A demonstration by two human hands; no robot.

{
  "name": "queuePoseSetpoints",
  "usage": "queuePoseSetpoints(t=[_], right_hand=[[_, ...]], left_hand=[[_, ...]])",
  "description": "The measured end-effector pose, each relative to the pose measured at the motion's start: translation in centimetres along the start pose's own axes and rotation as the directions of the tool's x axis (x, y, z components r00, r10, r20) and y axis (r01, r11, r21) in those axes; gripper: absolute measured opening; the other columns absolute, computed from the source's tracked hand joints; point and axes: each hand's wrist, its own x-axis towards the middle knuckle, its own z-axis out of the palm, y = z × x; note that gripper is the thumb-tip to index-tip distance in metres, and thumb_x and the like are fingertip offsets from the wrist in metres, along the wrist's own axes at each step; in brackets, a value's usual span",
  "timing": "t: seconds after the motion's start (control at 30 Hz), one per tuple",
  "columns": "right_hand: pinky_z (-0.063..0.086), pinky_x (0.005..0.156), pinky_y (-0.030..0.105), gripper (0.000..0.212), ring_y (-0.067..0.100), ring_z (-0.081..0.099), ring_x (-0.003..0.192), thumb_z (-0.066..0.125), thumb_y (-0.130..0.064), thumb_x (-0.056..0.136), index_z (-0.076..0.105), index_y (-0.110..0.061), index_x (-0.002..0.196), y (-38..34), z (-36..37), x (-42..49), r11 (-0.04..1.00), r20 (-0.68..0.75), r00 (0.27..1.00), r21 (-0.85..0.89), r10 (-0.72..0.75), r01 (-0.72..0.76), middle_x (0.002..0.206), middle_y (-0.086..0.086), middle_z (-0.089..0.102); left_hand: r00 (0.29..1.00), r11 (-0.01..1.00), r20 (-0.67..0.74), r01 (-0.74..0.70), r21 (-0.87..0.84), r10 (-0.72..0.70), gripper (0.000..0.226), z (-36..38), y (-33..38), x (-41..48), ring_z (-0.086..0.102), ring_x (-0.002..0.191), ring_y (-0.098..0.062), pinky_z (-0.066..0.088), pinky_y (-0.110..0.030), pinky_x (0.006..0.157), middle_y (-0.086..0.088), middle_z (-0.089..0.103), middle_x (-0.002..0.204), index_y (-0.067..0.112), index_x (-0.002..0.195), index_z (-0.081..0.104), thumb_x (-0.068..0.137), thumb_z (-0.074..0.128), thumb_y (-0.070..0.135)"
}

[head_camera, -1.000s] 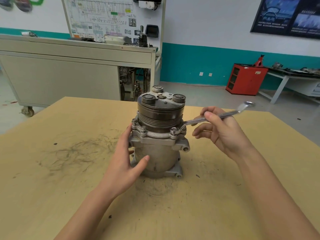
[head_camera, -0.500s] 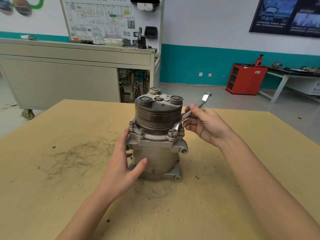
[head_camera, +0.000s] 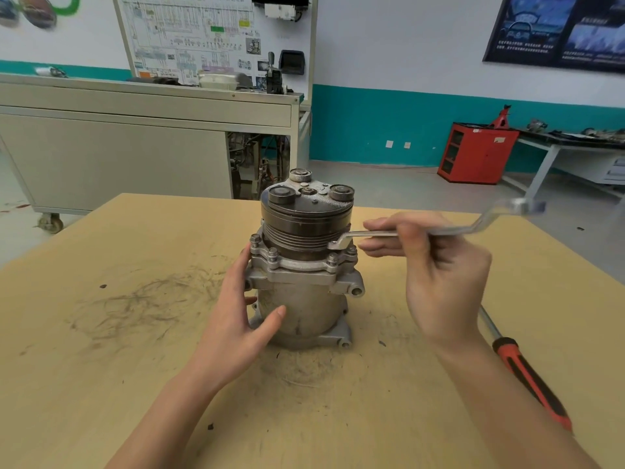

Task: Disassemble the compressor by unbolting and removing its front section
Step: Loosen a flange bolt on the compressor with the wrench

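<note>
1. We see the compressor [head_camera: 304, 299] standing upright near the middle of the table [head_camera: 101, 384], with its pulley [head_camera: 304, 225] on top.
2. The left hand [head_camera: 236, 319] grips the left side of the housing, thumb laid across the near face, and has hardly shifted over the last second.
3. The right hand [head_camera: 439, 275] has its fingers curled round the shank of the wrench [head_camera: 372, 234].
4. What changed is the wrench. Half a second ago its handle stood swung toward the far side; now it points out to the right again, its free end blurred by motion.
5. The ring end sits at the right of the flange, at or just above the bolt [head_camera: 333, 258]. We cannot tell whether it is seated on the head.
6. We read this as a reset between strokes, so the loosening is going on turn by turn.
7. The flange bolts we can see are all still in place and the front section [head_camera: 297, 269] has not lifted, so we judge the task to be at an early stage.
8. A screwdriver [head_camera: 527, 377] lies on the table at the near right, untouched.
</note>
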Motion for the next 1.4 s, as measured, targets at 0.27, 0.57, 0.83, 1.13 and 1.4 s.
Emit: queuePoseSetpoints(t=[0.27, 0.57, 0.83, 1.13, 1.4], right_hand=[[0.058, 0.074, 0.034, 0.046, 0.019, 0.068, 0.087, 0.045, -0.036, 0.096, 0.065, 0.006, 0.093, -0.4, -0.1, -2.8, 0.972, 0.134, 0.985, -0.193, -0.106, 0.131, 0.092, 0.015, 0.069], [0.055, 0.081, 0.03, 0.031, 0.021, 0.067, 0.095, 0.043, -0.027, 0.099, 0.065, -0.006, 0.093, -0.3, -0.2, -4.3, 0.979, 0.149, 0.984, -0.167, -0.095, 0.12, 0.097, 0.012, 0.068], [0.054, 0.056, 0.026, 0.017, 0.022, 0.067, 0.062, 0.037, -0.021, 0.096, 0.05, -0.009, 0.092, 6.3, -2.3, 1.7, 0.47, 0.361, 0.669, 0.5, 0.65, -0.727, 0.082, 0.011, 0.071], [0.046, 0.049, 0.02, 0.029, 0.014, 0.058, 0.054, 0.048, -0.035, 0.086, 0.057, -0.007, 0.088, 9.6, -0.8, 4.3, 0.483, 0.514, 0.563, 0.294, 0.647, -0.824, 0.073, 0.007, 0.067], [0.05, 0.048, 0.019, 0.034, 0.017, 0.067, 0.052, 0.037, -0.028, 0.1, 0.054, -0.009, 0.077, 4.5, -1.2, 3.3, 0.721, 0.05, 0.838, 0.483, 0.543, -0.496, 0.07, 0.01, 0.072]], left_hand=[[1.0, 1.0, -0.01, -0.003, -0.023, 0.003, 0.084, 0.1, -0.3, -0.1, 0.041, 0.125, 0.008, 0.043, -0.022, 0.098, 0.043, 0.021, 0.14, 0.075, 0.129, 0.002, 0.076, 0.062, 0.05], [1.0, 1.0, -0.005, -0.002, -0.016, 0.002, 0.086, 0.1, -0.4, -0.1, 0.041, 0.125, 0.009, 0.039, -0.015, 0.096, 0.05, 0.017, 0.135, 0.077, 0.128, 0.001, 0.077, 0.062, 0.046], [1.0, 1.0, 0.004, 0.014, -0.025, -0.014, 0.086, 0.0, -0.2, -0.1, 0.038, 0.124, 0.016, 0.039, -0.011, 0.094, 0.048, 0.019, 0.136, 0.077, 0.128, 0.002, 0.077, 0.063, 0.045], [0.999, 0.999, -0.003, 0.034, -0.013, -0.034, 0.086, 0.0, -0.4, -0.1, 0.041, 0.124, 0.01, 0.04, -0.011, 0.094, 0.028, 0.027, 0.147, 0.075, 0.13, 0.001, 0.076, 0.062, 0.046], [0.999, 0.999, -0.011, 0.036, -0.009, -0.036, 0.086, 0.2, -0.6, 0.0, 0.038, 0.124, 0.016, 0.039, -0.003, 0.088, 0.026, 0.028, 0.144, 0.067, 0.134, 0.002, 0.077, 0.062, 0.042]])
